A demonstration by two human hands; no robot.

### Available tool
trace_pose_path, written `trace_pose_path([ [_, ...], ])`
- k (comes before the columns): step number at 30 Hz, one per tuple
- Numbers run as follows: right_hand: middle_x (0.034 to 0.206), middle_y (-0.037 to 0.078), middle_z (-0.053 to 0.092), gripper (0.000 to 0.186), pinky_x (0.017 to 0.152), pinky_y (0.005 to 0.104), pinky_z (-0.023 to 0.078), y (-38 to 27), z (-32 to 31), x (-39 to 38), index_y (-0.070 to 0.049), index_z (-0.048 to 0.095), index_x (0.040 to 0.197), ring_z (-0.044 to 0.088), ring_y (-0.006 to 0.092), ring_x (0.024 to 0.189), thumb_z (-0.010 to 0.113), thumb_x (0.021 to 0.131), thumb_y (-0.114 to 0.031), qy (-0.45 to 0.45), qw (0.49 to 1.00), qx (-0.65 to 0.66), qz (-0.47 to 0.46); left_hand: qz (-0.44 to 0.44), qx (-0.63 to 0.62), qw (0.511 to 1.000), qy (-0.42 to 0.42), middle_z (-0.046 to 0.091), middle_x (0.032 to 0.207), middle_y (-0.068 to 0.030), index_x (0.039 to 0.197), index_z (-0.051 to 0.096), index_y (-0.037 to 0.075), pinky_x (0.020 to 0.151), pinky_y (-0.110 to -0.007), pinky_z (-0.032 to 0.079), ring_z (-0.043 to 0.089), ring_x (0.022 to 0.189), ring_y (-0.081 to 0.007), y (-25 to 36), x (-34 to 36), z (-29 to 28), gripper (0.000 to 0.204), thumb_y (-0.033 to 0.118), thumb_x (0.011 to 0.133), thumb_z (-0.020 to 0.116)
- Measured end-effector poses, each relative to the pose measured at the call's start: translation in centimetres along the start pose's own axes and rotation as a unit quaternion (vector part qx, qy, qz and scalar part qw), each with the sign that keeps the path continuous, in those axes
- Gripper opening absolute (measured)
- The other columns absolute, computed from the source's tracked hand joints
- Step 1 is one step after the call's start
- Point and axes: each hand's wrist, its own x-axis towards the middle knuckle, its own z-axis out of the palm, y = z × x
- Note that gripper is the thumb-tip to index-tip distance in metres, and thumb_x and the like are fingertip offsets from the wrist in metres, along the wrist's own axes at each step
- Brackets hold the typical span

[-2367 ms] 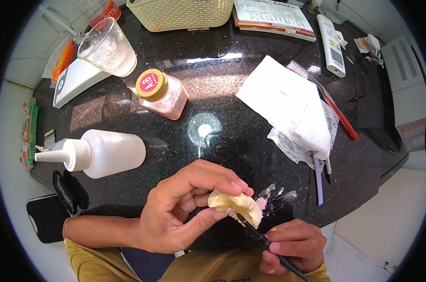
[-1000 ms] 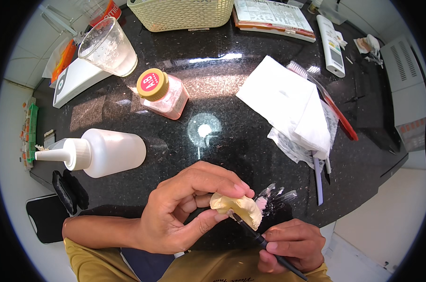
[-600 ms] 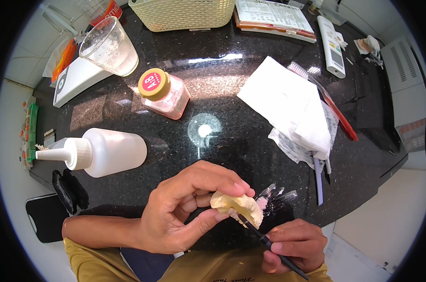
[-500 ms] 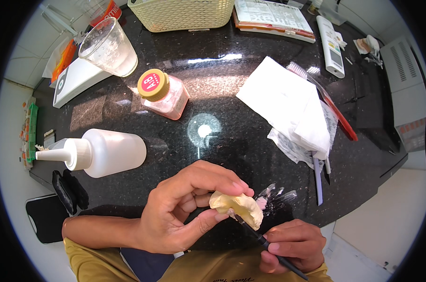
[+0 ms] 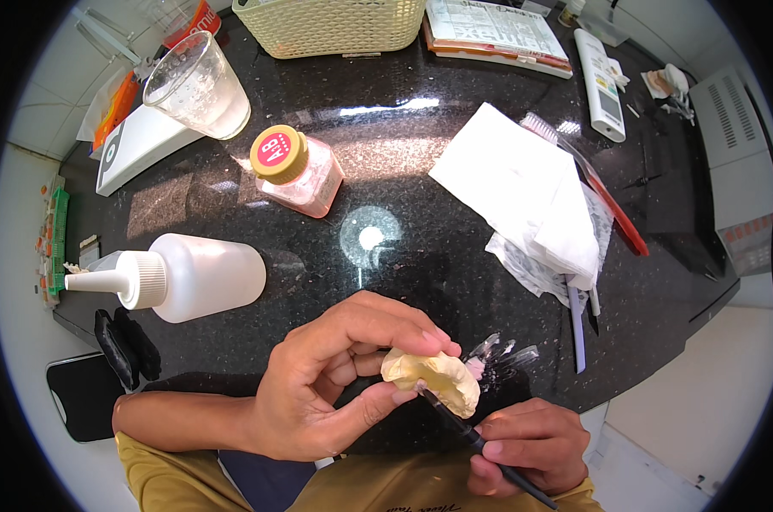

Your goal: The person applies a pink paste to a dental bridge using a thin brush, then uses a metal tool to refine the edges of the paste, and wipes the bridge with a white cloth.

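Observation:
Between the thumb and fingers of my left hand is a pale yellow plaster dental cast, curved like an arch and held just above the black counter. My right hand grips a slim black-handled tool like a pen. Its tip meets the cast's inner side beside my left thumb; a small pinkish bit shows there, and the tip's exact shape is too small to tell. Just beyond the cast, a smear of pink and whitish material lies on the counter.
A white nozzle bottle lies at left. Behind it stand a gold-lidded jar of pink material and a glass. White tissues cover part of a red-handled brush and a lilac stick at right. A woven basket is at the back.
The cast and the tool's tip have shifted very slightly to the right. Both hands keep their grips, and everything else stays in place.

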Motion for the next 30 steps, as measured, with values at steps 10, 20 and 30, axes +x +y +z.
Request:
trace_pose_path([
  [10, 0.080, 0.009, 0.068, 0.026, 0.060, 0.0278, 0.058, 0.1, 0.0, -0.1, -0.010, 0.064, 0.088, 0.069, 0.0197, 0.065, 0.082, 0.070, -0.008, 0.008, 1.000, -0.008, -0.009, -0.006, -0.006, 1.000, 0.002, 0.050, 0.120, -0.0224, 0.120, 0.046, -0.002, 0.099, -0.045, 0.055, 0.061, 0.115, -0.0372, 0.1, 0.0, -0.1, 0.032, -0.008, 0.091, 0.058],
  [20, 0.089, 0.017, 0.067, 0.038, 0.059, 0.0278, 0.059, 1.7, -1.3, -0.9, -0.003, 0.059, 0.101, 0.068, 0.0221, 0.064, 0.084, 0.074, -0.008, 0.004, 0.985, 0.141, -0.100, -0.005, -0.009, 1.000, 0.008, 0.050, 0.121, -0.0228, 0.120, 0.044, -0.002, 0.099, -0.046, 0.054, 0.061, 0.115, -0.0379, 0.0, -0.1, 0.0, 0.033, -0.009, 0.091, 0.056],
  [30, 0.099, 0.022, 0.068, 0.038, 0.081, 0.0417, 0.054, 2.6, -4.7, 12.1, 0.002, 0.063, 0.116, 0.068, 0.0378, 0.089, 0.072, 0.086, -0.020, -0.046, 0.892, -0.412, -0.182, -0.058, -0.080, 0.994, 0.044, 0.054, 0.124, -0.0197, 0.126, 0.043, 0.000, 0.100, -0.046, 0.052, 0.059, 0.120, -0.0358, 0.4, 0.1, -0.3, 0.031, 0.000, 0.097, 0.054],
])
